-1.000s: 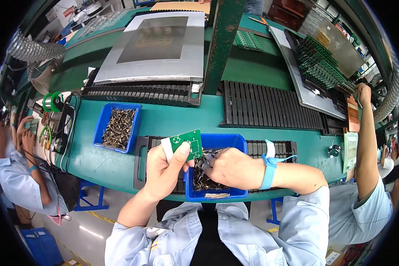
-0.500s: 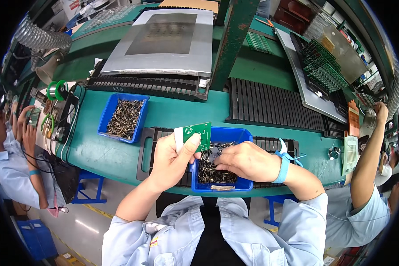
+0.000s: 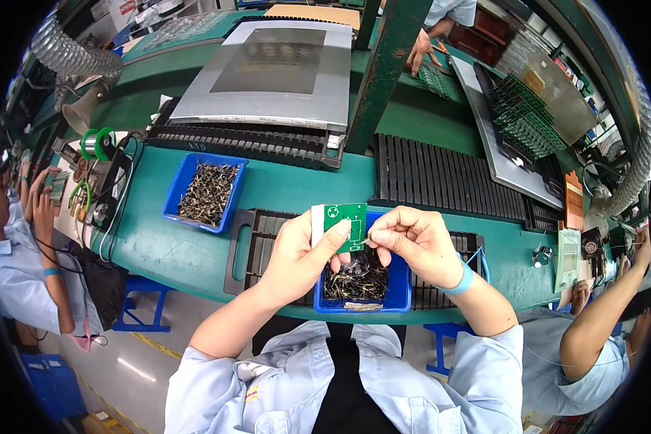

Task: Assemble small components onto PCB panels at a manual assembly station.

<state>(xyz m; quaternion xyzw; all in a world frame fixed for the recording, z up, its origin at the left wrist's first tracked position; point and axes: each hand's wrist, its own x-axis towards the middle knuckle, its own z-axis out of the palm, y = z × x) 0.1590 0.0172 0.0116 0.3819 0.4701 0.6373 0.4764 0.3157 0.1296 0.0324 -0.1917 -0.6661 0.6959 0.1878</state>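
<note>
Gripping a green circuit board (image 3: 346, 224), left hand (image 3: 300, 253); right hand (image 3: 416, 242) fingers pinch a small component above blue bin (image 3: 398, 293).

A long green workbench (image 3: 195, 249) is stretching across the room, with black slotted racks (image 3: 448, 173) lying on it. A green steel post (image 3: 387, 69) is rising from it. Grey concrete floor (image 3: 134, 362) with yellow lines is showing below; a ribbed duct (image 3: 69, 54) is curving overhead.
</note>
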